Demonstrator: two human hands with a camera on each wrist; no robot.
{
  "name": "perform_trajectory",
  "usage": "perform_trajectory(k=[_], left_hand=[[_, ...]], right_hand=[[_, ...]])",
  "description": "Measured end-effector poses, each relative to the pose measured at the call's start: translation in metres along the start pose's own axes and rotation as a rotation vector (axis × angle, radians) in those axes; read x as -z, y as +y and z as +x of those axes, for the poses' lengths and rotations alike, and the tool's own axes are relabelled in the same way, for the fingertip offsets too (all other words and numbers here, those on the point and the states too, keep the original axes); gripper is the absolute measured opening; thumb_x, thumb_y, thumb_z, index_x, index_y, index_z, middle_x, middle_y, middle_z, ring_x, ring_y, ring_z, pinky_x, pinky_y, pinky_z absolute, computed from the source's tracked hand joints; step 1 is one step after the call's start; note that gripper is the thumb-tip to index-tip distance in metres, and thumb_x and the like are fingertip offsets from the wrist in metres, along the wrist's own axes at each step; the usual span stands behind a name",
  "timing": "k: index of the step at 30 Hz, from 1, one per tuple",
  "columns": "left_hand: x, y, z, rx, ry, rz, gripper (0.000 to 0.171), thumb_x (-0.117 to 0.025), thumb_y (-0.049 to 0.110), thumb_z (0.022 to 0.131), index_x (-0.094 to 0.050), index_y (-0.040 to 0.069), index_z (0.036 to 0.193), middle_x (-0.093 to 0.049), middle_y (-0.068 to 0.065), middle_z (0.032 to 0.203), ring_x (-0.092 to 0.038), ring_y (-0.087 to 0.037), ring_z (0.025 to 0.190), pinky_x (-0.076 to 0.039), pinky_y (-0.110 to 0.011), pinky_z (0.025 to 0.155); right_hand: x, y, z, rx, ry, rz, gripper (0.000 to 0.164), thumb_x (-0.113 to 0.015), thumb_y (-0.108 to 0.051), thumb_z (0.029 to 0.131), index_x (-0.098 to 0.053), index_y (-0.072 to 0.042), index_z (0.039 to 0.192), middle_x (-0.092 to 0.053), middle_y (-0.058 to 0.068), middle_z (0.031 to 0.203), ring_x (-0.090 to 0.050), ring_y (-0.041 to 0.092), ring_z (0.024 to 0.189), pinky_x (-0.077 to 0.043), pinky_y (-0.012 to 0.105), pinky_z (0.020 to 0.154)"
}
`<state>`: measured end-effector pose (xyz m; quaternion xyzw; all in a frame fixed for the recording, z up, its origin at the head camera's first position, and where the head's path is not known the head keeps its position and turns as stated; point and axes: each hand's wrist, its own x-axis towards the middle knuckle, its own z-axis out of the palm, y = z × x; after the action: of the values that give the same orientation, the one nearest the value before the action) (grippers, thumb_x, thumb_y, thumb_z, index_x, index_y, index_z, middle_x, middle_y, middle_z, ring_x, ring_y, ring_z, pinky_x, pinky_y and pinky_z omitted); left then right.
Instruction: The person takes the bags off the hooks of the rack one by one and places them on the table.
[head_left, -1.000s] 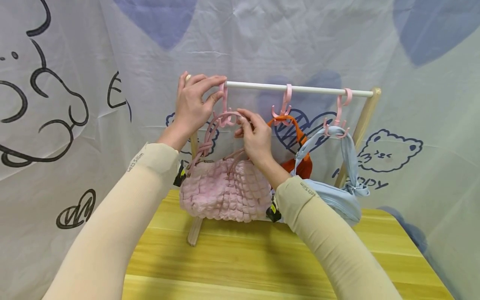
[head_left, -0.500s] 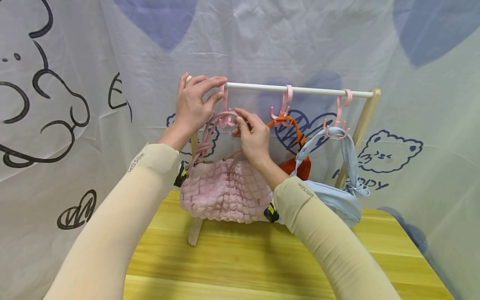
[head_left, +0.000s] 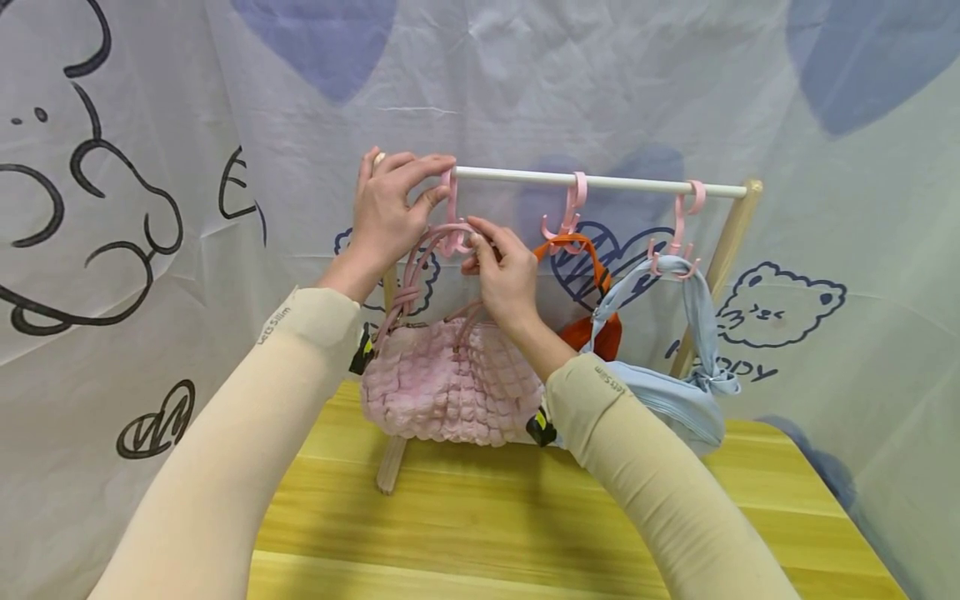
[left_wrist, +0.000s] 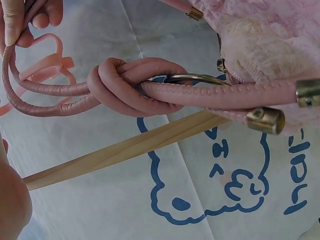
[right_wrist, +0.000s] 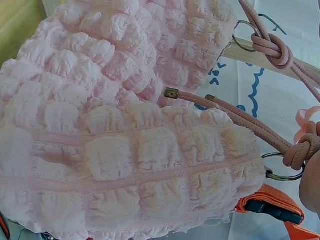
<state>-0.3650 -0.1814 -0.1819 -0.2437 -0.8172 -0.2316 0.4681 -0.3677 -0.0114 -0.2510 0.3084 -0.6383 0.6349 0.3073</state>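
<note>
Pink bag (head_left: 450,392): below the left pink hook (head_left: 452,200), with knotted handle (left_wrist: 117,92) at the prongs; cannot tell if fully seated.
Right hand (head_left: 510,275): clamped with fingers on the handle.
Left hand (head_left: 393,204): pinching the hook with fingers near the white rail (head_left: 517,175).
Handle slip: possible if let go half-seated, or if tilted by uneven pull.

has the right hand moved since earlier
Yes, the right hand has shifted slightly left, away from the right wooden post, in the head view.
</note>
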Motion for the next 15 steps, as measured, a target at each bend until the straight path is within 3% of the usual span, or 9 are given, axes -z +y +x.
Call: perform_trajectory(k=[15], left_hand=[[-0.0028,-0.0001,0.0007,0.002,0.004,0.002,0.038,-0.068,0.030,0.100,-0.071,0.018,0.136,-0.068,-0.001,0.139,-0.056,-0.024,0.132,-0.008,-0.042,0.130]], right_hand=[[0.0034,0.0007,-0.0005,0.007,-0.011,0.008,0.027,-0.062,-0.001,0.103,-0.070,0.008,0.128,-0.066,0.024,0.100,-0.069,0.012,0.070,-0.063,0.029,0.068]])
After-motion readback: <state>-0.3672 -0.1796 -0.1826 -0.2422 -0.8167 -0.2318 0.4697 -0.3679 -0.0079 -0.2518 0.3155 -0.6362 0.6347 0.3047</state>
